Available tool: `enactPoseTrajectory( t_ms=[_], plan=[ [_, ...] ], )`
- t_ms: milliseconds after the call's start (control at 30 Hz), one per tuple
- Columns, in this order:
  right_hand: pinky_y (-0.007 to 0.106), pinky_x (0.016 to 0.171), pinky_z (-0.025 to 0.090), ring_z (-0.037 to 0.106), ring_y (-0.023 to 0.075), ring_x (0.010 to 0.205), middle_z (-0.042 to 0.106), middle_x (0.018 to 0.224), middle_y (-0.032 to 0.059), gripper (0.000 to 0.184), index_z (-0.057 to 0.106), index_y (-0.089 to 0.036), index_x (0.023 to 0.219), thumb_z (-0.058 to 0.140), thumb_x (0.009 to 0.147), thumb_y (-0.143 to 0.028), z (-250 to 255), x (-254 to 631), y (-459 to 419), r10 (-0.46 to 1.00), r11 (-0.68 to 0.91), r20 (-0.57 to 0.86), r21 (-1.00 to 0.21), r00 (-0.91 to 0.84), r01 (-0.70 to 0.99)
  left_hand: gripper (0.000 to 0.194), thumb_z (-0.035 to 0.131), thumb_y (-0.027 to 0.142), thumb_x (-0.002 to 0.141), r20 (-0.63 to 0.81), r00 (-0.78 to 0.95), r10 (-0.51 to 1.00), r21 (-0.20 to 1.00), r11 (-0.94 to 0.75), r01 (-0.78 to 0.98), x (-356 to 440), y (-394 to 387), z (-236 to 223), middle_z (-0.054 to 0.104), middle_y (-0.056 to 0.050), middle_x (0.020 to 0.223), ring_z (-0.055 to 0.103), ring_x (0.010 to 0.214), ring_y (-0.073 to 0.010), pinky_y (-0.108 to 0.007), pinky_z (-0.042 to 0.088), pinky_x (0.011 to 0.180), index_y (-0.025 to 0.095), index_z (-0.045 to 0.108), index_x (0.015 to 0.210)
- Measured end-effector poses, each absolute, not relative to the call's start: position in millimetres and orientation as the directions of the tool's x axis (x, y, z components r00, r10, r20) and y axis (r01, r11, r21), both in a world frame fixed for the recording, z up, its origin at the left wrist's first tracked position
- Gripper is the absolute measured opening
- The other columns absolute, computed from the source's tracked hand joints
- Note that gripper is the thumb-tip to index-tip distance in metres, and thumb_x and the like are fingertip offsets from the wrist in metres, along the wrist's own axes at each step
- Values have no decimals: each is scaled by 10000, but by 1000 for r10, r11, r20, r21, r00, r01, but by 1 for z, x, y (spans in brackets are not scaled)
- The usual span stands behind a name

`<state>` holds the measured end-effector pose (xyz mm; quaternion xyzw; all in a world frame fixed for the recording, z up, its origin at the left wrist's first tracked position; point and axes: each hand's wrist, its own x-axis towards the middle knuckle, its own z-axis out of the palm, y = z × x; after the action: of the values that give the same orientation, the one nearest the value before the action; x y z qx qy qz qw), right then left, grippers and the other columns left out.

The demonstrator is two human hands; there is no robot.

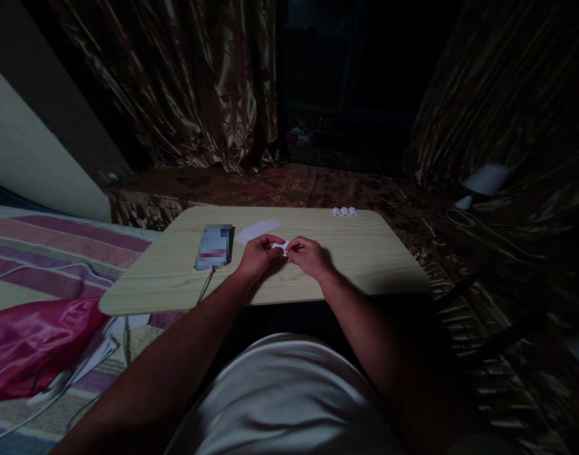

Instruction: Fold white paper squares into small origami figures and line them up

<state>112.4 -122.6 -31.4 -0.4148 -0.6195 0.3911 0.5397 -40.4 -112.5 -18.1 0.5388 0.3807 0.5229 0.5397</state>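
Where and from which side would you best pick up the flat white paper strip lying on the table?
Pinch the white paper strip at its near short end, probably coming from the left hand side: it lies flat, so an edge must be lifted first.

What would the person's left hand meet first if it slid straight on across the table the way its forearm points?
Probably nothing nearby: past the small white piece held with the right hand, the left hand faces bare table. The three small white pieces lie farther on; depth is unclear.
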Motion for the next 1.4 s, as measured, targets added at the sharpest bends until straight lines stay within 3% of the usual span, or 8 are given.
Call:
enactPoseTrajectory(
  t_ms=[300, 767, 1033, 1233, 1400],
  plan=[
    [199, 510, 439, 583, 98, 546, 598, 607, -39, 58, 602, -188, 726, 578, 689, -225, -31, 113, -124, 937, 347, 341, -934, -79, 83, 307, 768, 300, 608, 152, 195, 969, 977, -117, -181, -41, -113, -14, 642, -27, 631, 571, 508, -120, -251, 447, 520, 127, 645, 830],
    [213, 566, 461, 596, 109, 599, 619, 649, -31, 94, 622, -199, 764, 565, 690, -194, -32, 115, -124, 921, 388, 378, -909, -95, 154, 276, 760, 251, 593, 150, 195, 969, 976, -113, -188, -39, -115, -14, 622, -8, 649, 562, 495, -116, -253, 439, 496, 149, 636, 818],
    [216, 544, 472, 601, 104, 575, 587, 670, -35, 116, 565, -200, 816, 573, 704, -229, -30, 112, -124, 933, 359, 355, -931, -60, 69, 263, 754, 226, 586, 189, 162, 969, 971, -159, -181, -41, -114, -15, 621, -11, 658, 542, 526, -103, -237, 416, 517, 148, 654, 816],
    [207, 517, 460, 606, 103, 556, 568, 651, -50, 123, 516, -206, 779, 590, 685, -231, -28, 111, -126, 948, 316, 312, -946, -60, 78, 295, 733, 229, 600, 211, 134, 968, 965, -185, -185, -43, -112, -16, 600, -2, 674, 517, 520, -95, -226, 390, 496, 160, 647, 874],
    [214, 536, 463, 597, 106, 560, 568, 622, -57, 154, 499, -210, 765, 617, 671, -237, -28, 110, -127, 953, 303, 295, -943, -76, 140, 431, 710, 204, 589, 210, 119, 970, 960, -181, -216, -42, -116, -10, 615, -5, 755, 541, 560, -104, -233, 414, 521, 185, 628, 1012]
  ],
)
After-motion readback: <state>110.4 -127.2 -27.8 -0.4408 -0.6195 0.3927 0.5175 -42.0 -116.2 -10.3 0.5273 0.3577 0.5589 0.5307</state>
